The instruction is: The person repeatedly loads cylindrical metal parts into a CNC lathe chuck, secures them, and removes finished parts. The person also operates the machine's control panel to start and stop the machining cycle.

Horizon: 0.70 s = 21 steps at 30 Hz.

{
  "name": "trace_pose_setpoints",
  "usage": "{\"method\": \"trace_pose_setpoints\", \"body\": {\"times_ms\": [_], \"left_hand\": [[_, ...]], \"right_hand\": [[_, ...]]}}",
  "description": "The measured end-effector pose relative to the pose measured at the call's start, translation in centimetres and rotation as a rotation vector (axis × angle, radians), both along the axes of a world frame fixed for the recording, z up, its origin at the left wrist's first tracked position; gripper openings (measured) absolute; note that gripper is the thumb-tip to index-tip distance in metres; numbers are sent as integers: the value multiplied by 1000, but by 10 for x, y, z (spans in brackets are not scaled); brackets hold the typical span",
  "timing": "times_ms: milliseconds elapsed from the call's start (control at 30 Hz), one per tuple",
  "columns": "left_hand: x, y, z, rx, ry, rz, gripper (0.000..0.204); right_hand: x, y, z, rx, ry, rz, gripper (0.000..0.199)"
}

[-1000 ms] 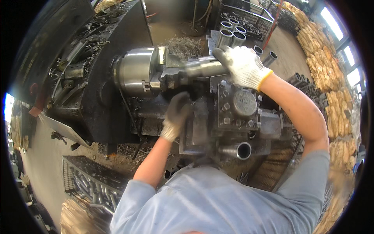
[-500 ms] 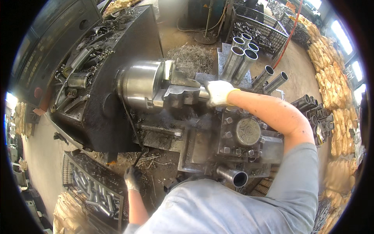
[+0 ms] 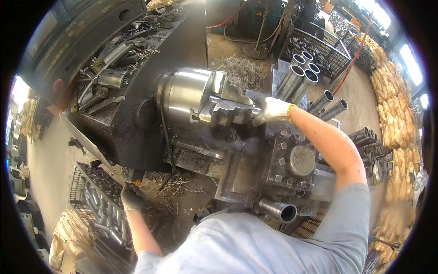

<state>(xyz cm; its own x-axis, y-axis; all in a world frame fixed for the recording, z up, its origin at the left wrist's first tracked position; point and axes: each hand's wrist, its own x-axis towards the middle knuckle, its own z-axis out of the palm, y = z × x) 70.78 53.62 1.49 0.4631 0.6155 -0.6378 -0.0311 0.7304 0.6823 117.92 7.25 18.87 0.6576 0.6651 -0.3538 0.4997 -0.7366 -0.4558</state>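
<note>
My right hand (image 3: 276, 111), in a white knit glove, is closed round the end of a short metal tube (image 3: 257, 112) at the jaws (image 3: 230, 111) of a large lathe chuck (image 3: 186, 95). The glove hides most of the tube. At the lower left my left hand (image 3: 132, 199), in a dark soiled glove, is beside a mesh crate of cut metal pieces; its fingers blend into the dark background. A dark hooked strap or rod (image 3: 167, 141) hangs down in front of the chuck, apart from that hand.
A bolted tool post (image 3: 301, 162) stands right of the chuck, with a loose tube (image 3: 279, 210) below it. Upright tubes (image 3: 299, 82) stand at the far right. The mesh crate (image 3: 77, 187) is at lower left. Curled chips (image 3: 182, 187) lie beneath the lathe.
My left hand has moved left, from below the hanging dark hook toward the crate. My right hand stays at the tube, closer to the jaws. The whole view has shifted slightly.
</note>
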Motion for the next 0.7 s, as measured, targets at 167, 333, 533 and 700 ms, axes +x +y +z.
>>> {"method": "trace_pose_setpoints", "body": {"times_ms": [167,333,533,700], "left_hand": [[1,4,-16,355,137,13,31],[13,-39,56,1334,769,89,37],[105,-13,255,2263,217,63,42],[244,54,364,2019,1035,-348,72]], "right_hand": [[-33,-23,45,-50,-192,-83,78],[-148,-99,110,434,-397,-584,57],[-288,-163,68,776,-547,-917,36],[-363,-164,32,872,-471,-962,36]]}}
